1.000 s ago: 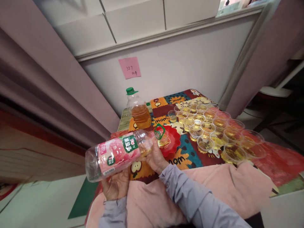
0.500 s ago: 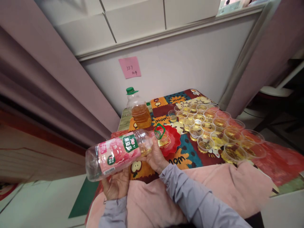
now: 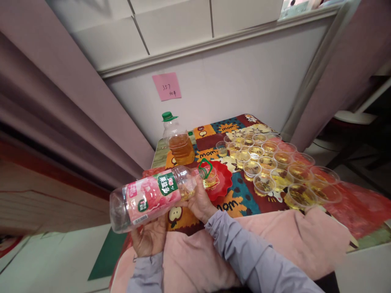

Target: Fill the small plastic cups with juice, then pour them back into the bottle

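Observation:
A large clear plastic bottle (image 3: 152, 196) with a pink label lies tipped nearly level, its mouth toward the red scalloped dish (image 3: 225, 179). My right hand (image 3: 200, 202) is closed around its neck. From beneath, my left hand (image 3: 151, 236) supports the base end with the palm up. A little pale yellow liquid shows near the bottle's shoulder. At the mouth is a green loop (image 3: 205, 167), partly over a small clear cup (image 3: 210, 179) in the dish. Whether liquid is flowing out I cannot tell.
Several clear cups (image 3: 264, 185) of yellow liquid stand in rows on the right of the patterned tablecloth (image 3: 233, 205). A second bottle (image 3: 181, 148) with a green cap and amber liquid stands upright at the back left. Behind the table is a white wall with a pink note (image 3: 167, 86).

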Motion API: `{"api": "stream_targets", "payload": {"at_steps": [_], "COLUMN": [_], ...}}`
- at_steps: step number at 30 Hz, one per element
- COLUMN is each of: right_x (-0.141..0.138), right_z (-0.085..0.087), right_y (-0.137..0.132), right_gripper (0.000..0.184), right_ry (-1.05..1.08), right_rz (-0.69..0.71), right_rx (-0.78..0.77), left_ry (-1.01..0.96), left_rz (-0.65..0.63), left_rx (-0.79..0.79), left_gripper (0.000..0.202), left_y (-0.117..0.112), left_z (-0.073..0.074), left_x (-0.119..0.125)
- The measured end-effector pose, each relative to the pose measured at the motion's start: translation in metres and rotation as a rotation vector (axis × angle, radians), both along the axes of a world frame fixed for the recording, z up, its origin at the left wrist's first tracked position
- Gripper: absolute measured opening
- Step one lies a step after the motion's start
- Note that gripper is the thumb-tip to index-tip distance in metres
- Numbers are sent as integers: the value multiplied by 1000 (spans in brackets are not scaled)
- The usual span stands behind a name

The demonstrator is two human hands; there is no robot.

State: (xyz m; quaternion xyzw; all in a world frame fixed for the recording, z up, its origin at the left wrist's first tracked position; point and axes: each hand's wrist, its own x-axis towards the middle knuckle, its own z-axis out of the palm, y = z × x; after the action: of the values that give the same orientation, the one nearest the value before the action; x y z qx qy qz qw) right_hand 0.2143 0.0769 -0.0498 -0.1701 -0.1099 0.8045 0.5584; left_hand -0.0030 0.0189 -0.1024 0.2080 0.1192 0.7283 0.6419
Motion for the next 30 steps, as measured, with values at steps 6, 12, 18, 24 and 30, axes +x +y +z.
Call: {"api": "stream_targets", "payload": {"at_steps": [6,12,18,24,30], "right_x": [0,0,-2,-2,-1], "right_z": [0,-1,-4,-4,-3], "right_y": [0,0,1,2,2], "right_gripper": [61,64,64,63,61], "right_ry": [2,1,17,34,39], "right_rz": [-7,-8,-5,4,21], "right_rx": [-12,40,17,-5,6], "left_ry": [-7,2,5,10,40], "left_rz": [-10,22,42,48,65], "left_rx": [19,1,-30,-22,-69], "left_gripper": [75,75,79,82,70], "left_y": [0,0,2,4,3], "left_z": [-3,-4,-8,-10,-10], "left_x": [-2,-1,-4,-5,-4]}}
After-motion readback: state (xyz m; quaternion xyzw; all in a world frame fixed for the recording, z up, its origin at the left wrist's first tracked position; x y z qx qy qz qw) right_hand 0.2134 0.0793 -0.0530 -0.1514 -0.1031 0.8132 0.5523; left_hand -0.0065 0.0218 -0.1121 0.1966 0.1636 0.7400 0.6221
